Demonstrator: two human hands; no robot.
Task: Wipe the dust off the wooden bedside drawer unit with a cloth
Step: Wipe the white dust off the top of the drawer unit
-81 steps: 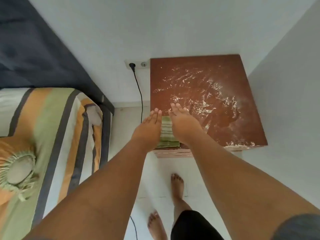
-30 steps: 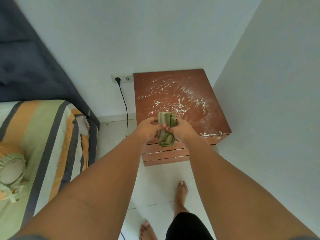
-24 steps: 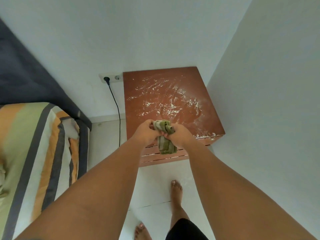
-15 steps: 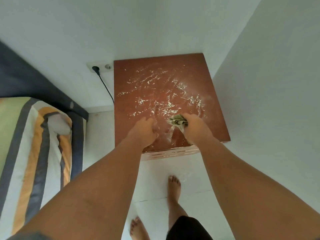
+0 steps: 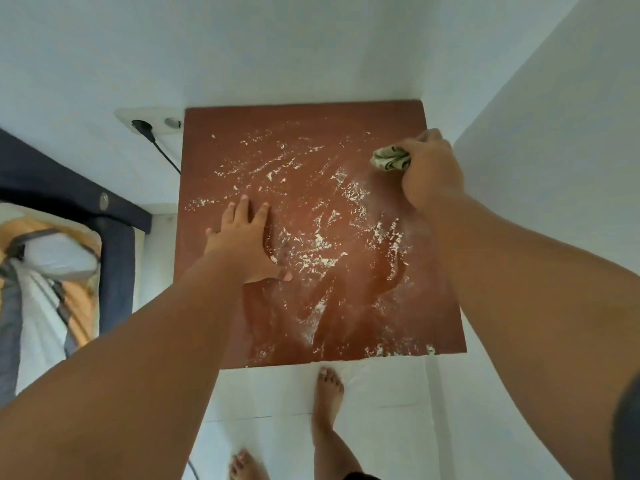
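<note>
The reddish-brown wooden bedside drawer unit point(image 5: 304, 133) fills the middle of the view, its top speckled with white dust. My right hand point(image 5: 431, 171) grips a bunched green cloth point(image 5: 390, 159) and presses it on the far right part of the top, close to the right wall. My left hand point(image 5: 247, 240) lies flat on the left-middle of the top, fingers spread, holding nothing.
White walls close in behind and on the right of the unit. A wall socket point(image 5: 152, 122) with a black plug and cable point(image 5: 166, 155) sits left of it. The bed with a dark headboard point(image 5: 69, 195) and striped bedding lies at left. My bare feet point(image 5: 327, 393) stand on white tiles.
My right hand has carried the cloth from the near middle of the top to its far right part. My left hand has opened flat on the top. The camera has moved closer over the unit.
</note>
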